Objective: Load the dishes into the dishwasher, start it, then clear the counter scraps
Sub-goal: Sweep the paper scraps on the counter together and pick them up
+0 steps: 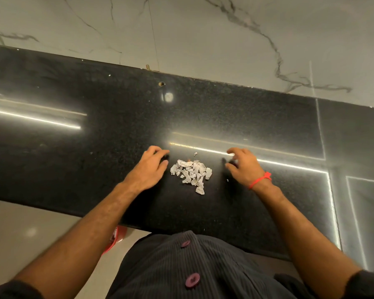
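Observation:
A small heap of torn white paper scraps (191, 173) lies on the black granite counter (95, 130), near its front edge. My left hand (148, 169) rests on the counter just left of the heap, fingers curled and spread, holding nothing. My right hand (244, 167), with a red thread on the wrist, sits just right of the heap, fingers apart and bent down to the stone, empty. One tiny scrap (195, 154) lies apart behind the heap. No dishes or dishwasher are in view.
A white marble wall (203, 35) backs the counter. A small hole (161, 83) sits in the stone near the back edge. A red object (115, 240) shows on the floor below the counter's front edge. Bright light strips reflect on the stone.

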The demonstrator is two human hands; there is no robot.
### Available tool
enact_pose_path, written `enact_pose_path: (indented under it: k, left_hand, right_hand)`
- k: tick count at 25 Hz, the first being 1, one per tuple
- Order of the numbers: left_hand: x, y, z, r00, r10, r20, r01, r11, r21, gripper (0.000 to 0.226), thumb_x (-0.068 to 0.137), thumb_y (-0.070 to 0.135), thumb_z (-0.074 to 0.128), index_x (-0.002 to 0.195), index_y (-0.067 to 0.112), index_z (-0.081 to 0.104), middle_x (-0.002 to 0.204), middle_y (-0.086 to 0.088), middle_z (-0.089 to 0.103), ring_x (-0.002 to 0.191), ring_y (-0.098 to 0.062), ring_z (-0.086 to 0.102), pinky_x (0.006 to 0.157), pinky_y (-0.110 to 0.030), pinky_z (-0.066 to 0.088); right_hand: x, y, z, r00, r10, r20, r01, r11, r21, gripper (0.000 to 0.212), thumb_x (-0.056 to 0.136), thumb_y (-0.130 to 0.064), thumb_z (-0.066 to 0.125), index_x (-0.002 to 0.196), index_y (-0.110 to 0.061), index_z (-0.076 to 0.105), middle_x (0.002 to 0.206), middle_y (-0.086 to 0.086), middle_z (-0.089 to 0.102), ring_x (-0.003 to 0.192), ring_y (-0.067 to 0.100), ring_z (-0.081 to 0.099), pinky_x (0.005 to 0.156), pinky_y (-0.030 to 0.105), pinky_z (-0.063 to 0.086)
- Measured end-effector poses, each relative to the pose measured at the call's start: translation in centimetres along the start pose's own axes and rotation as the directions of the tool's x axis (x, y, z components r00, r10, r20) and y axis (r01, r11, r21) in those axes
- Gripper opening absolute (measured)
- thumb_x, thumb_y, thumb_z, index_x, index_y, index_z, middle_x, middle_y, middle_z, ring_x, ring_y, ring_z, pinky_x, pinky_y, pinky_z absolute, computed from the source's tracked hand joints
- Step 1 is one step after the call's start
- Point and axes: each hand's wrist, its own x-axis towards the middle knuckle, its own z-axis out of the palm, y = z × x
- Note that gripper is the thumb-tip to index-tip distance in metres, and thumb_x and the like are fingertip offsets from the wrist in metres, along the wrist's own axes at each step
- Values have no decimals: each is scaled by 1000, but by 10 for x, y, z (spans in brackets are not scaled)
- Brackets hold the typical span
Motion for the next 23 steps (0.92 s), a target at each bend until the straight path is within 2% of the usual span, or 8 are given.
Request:
enact_pose_path:
  k: [2, 5, 8, 10, 14, 16, 19, 23]
  left_hand:
    - [-11, -2, 1, 996, -83, 23, 84, 996, -9, 44, 103, 25, 53, 146, 17, 50, 135, 2, 43, 117, -17, 53, 109, -40, 45]
    - [-16, 26, 16, 997, -57, 52, 60, 996, -68, 42, 103, 22, 51, 144, 17, 52, 132, 3, 45, 110, -11, 56, 107, -34, 46]
    - [-15, 52, 29, 995, -89, 52, 96, 981, -167, 42, 102, 19, 53, 144, 20, 53, 134, -1, 49, 104, -9, 58, 104, -31, 47]
    - [-13, 52, 23, 989, -144, 24, 146, 967, -211, 52, 98, 22, 61, 148, 20, 47, 139, -4, 45, 102, -9, 58, 100, -25, 46]
    - [-5, 38, 3, 977, -61, 206, 51, 997, 55, 129, 68, 58, 85, 161, 29, 0, 155, 5, 6, 141, -27, 31, 116, -50, 39]
    - [4, 46, 2, 949, -31, 312, -41, 974, 224, 144, 58, 61, 90, 159, 32, -9, 159, 7, -6, 147, -33, 20, 114, -58, 38]
    - [16, 64, 8, 933, -50, 356, -82, 935, 344, 142, 57, 49, 95, 160, 27, -1, 160, 4, -3, 144, -33, 25, 108, -60, 44]
    - [14, 65, 8, 941, -16, 338, -85, 956, 281, 119, 65, 38, 93, 156, 21, 18, 151, 2, 14, 135, -25, 35, 105, -52, 48]
  right_hand:
    - [-18, 9, -2, 984, 154, 86, -150, 987, -48, 45, 89, -17, 68, 131, -7, 53, 128, 19, 49, 114, 33, 54, 102, 33, 39]
    - [-28, -15, 27, 988, 134, 73, -134, 991, -10, 35, 93, -9, 57, 128, -4, 56, 125, 20, 54, 117, 35, 53, 103, 34, 38]
    - [-21, -45, 39, 984, 106, 141, -142, 952, 273, 29, 91, -2, 54, 118, -5, 65, 106, 9, 68, 100, 27, 65, 97, 38, 49]
    - [-14, -43, 29, 981, 92, 169, -150, 915, 375, 42, 89, -11, 68, 129, -6, 58, 108, 2, 62, 93, 23, 65, 94, 38, 53]
    - [-13, -17, 10, 955, -2, 298, 68, 975, -209, 134, 58, -62, 85, 156, -16, 6, 145, 10, 21, 130, 34, 33, 109, 51, 39]
    - [-12, -18, 18, 928, -42, 369, 182, 917, -354, 152, 48, -72, 83, 155, -23, -12, 152, 3, 5, 137, 36, 21, 107, 57, 40]
    - [7, -32, 30, 903, -133, 409, 300, 877, -376, 154, 45, -74, 82, 154, -23, -14, 157, 2, -5, 140, 39, 18, 109, 58, 37]
    - [27, -52, 30, 874, -259, 412, 361, 913, -191, 120, 62, -53, 87, 154, -17, 18, 148, 6, 18, 132, 30, 31, 110, 45, 39]
